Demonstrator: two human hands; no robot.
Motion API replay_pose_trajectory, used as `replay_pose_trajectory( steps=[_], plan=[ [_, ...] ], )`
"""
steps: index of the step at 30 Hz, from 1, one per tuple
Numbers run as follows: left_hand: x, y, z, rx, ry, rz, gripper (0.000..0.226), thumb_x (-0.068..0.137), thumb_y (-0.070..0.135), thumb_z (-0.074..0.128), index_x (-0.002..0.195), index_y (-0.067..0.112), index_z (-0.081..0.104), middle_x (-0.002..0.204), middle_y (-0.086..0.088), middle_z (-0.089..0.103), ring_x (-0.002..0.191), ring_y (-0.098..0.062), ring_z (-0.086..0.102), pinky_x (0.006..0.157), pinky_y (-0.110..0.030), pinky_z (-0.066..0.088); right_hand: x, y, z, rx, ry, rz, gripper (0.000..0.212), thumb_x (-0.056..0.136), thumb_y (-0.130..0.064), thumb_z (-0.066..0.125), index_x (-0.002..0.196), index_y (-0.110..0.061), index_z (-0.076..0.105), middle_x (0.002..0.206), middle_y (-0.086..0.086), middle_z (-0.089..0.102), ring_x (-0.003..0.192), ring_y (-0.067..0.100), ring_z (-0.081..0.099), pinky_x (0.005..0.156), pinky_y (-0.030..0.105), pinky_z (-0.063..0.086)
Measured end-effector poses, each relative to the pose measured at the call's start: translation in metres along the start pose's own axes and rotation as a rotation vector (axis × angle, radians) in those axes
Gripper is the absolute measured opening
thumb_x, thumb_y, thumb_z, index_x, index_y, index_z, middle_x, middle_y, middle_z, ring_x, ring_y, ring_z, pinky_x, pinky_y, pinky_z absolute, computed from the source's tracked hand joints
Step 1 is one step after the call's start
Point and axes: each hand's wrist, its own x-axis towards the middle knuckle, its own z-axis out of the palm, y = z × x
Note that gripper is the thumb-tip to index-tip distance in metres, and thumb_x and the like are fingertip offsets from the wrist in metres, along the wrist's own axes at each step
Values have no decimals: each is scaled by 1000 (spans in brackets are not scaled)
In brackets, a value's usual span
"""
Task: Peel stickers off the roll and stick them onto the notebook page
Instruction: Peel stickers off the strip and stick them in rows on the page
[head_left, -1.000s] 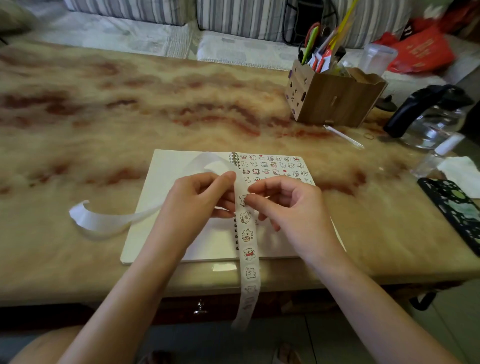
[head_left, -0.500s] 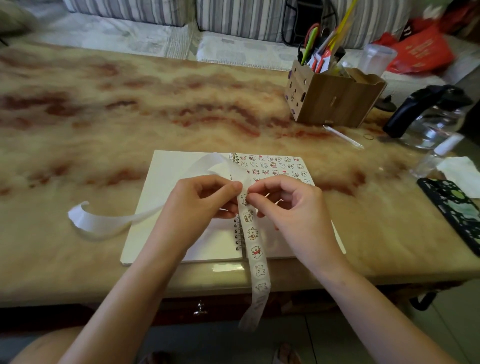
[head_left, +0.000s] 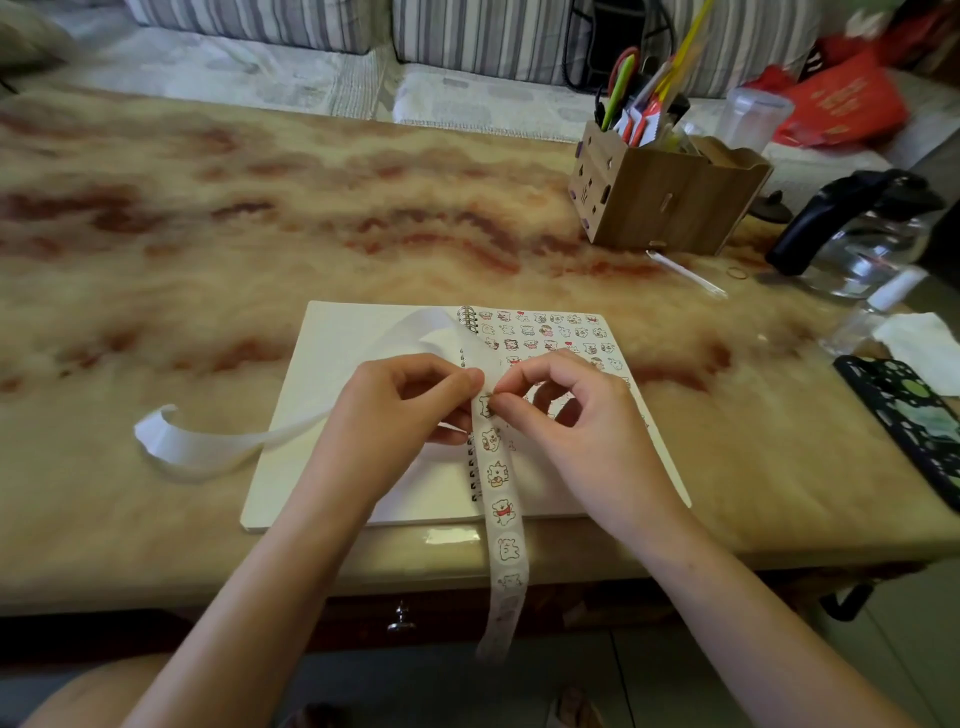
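Note:
An open spiral notebook (head_left: 332, 353) lies on the table in front of me; its right page (head_left: 550, 332) carries several rows of small animal stickers at the top. A sticker strip (head_left: 501, 514) hangs from my hands over the table edge. Its empty white backing (head_left: 208, 447) loops left across the blank left page onto the table. My left hand (head_left: 395, 421) pinches the strip at its top. My right hand (head_left: 576, 421) pinches the topmost sticker (head_left: 485, 408) on the strip with thumb and forefinger. The hands hover above the spine.
A wooden organizer (head_left: 670, 202) with pens and scissors stands at the back right. A glass kettle (head_left: 862, 234), a small clear bottle (head_left: 878, 312), a tissue (head_left: 924, 348) and a dark patterned case (head_left: 914, 421) sit along the right edge. A thin white stick (head_left: 685, 273) lies by the organizer.
The hanging strip has swung slightly to the right and been drawn up a little. My right thumb and forefinger have closed on the top sticker. Both hands have stayed above the spine.

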Motion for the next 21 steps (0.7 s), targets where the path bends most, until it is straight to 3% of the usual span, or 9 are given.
replay_pose_trajectory(
  steps=[5, 11, 15, 21],
  plan=[
    [1, 0, -1, 24, 32, -17, 15, 87, 14, 64, 76, 5, 70, 62, -3, 70, 56, -9, 65, 60, -22, 58, -1, -4, -3, -26, -30, -7, 6, 83, -18, 70, 81, -21, 66, 86, -11, 62, 74, 1, 51, 67, 8, 36],
    [3, -2, -5, 76, 76, -35, 17, 87, 14, 63, 73, 8, 69, 60, -2, 70, 55, -8, 65, 61, -24, 58, 5, -4, -16, 245, -33, 185, 3, 83, -14, 70, 83, -17, 69, 75, -10, 68, 66, 1, 56, 63, 11, 44],
    [3, -3, -7, 89, 81, -57, 17, 88, 13, 63, 74, 5, 70, 62, -4, 71, 53, -8, 64, 60, -24, 57, 11, 2, -27, 192, -94, 341, 5, 80, -10, 72, 79, -14, 69, 71, -2, 68, 52, 3, 53, 45, 6, 35],
    [4, -5, -6, 103, 83, -71, 17, 87, 14, 64, 72, 8, 69, 67, -8, 72, 55, -9, 65, 61, -24, 57, 13, 11, -29, 74, -133, 406, 7, 77, -7, 74, 73, -11, 71, 60, -4, 68, 43, 4, 51, 46, 13, 39]
  ],
)
